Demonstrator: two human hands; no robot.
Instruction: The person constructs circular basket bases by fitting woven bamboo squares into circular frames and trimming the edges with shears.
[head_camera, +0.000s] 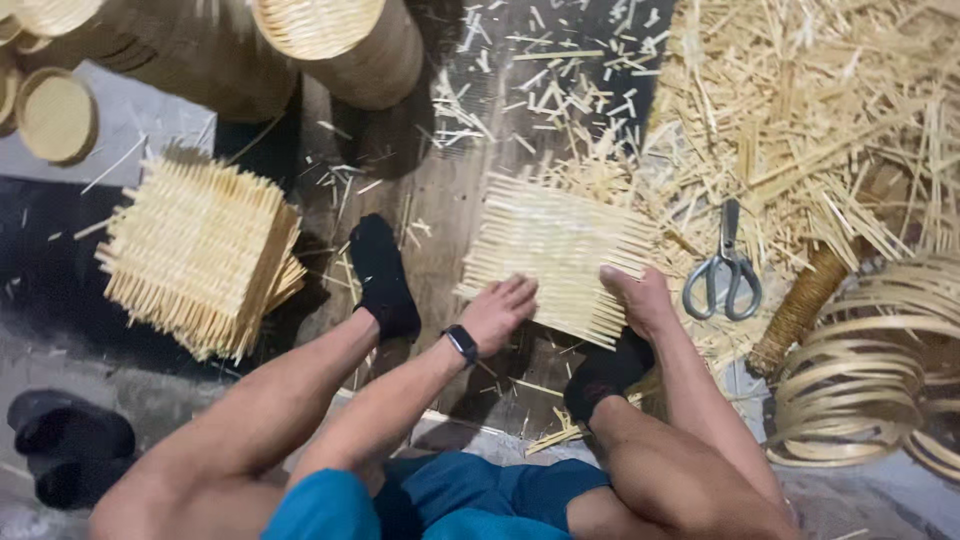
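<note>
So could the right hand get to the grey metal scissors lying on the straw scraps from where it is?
Probably yes: the right hand rests on the woven mat, and the scissors lie uncovered just beside it.

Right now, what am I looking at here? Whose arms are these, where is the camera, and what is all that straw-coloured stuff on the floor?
The camera sits on a person's head and looks down, so you see their own arms, knees and black-socked feet. Both hands rest on a flat woven mat of thin pale strips lying on the floor: the left hand at its near edge, the right hand at its near right corner. Neither hand clearly grips it. A stack of similar mats lies to the left. Scissors lie to the right among loose cuttings. Coiled hoops sit at far right, and round woven baskets at the top.
</note>
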